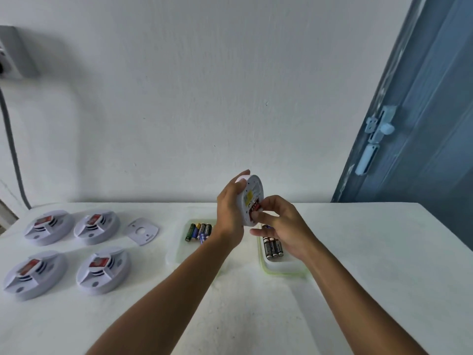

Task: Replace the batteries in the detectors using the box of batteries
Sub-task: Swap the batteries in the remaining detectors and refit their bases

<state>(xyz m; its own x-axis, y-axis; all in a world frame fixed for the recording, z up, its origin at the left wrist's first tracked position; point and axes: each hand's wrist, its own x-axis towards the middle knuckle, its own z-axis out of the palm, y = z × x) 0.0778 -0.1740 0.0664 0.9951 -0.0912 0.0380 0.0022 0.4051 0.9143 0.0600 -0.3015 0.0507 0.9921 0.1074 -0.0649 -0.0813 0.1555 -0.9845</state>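
Observation:
My left hand (231, 213) grips a round white detector (249, 198) on edge above the table, its back turned to the right. My right hand (279, 224) has thumb and forefinger pinched at the red battery compartment (256, 208) on that back; what the fingertips hold is too small to tell. Below, a clear box (176, 252) holds several mixed batteries (198, 231). A second clear box (281, 267) with a greenish rim holds black batteries (272, 247). Several white detectors lie at the left, such as one (102, 270) with a red label.
A loose white mounting plate (142, 231) lies between the detectors and the left box. The white table (256, 316) ends at a right edge near a blue door (422, 124). A grey socket box (12, 52) and cable hang on the wall at the left.

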